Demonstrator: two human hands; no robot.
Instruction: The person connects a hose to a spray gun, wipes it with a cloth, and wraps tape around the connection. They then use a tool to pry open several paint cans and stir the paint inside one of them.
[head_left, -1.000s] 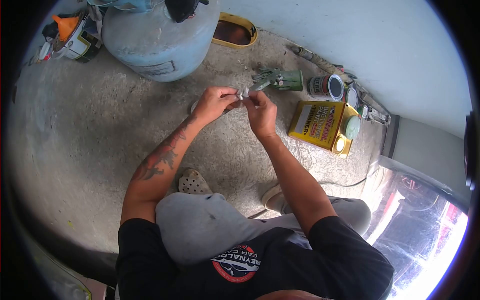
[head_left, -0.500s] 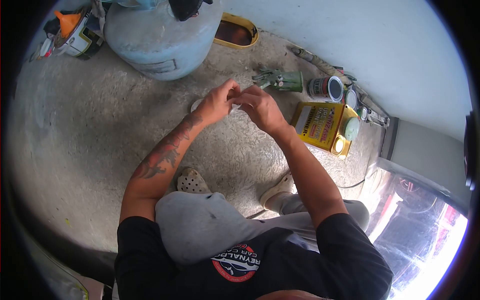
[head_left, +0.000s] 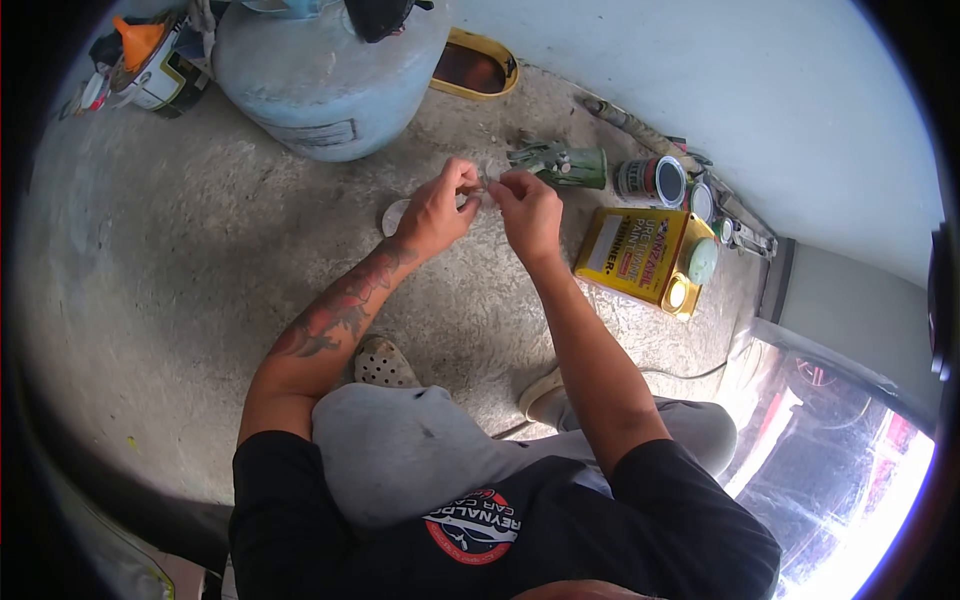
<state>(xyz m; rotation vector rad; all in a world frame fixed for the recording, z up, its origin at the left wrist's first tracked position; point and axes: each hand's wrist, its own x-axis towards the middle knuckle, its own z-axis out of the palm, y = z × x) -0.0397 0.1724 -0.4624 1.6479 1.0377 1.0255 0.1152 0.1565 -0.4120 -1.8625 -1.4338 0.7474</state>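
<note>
Concrete floor (head_left: 200,300) lay under the squatting person, whose left hand (head_left: 436,208) and right hand (head_left: 528,212) met fingertip to fingertip, each grip narrowed to a pinch on a small pale piece (head_left: 487,178) raised between them, probably for a close look. Just below the left hand sat a small white dish (head_left: 393,216). Right of the grip lay a yellow thinner can (head_left: 636,250), beyond it a green glove (head_left: 560,160).

The yellow can (head_left: 630,250) reads "URETHANE PAINT THINNER"; the black shirt's logo (head_left: 472,525), upside down, reads "REYNALDO CAR CARE".
</note>
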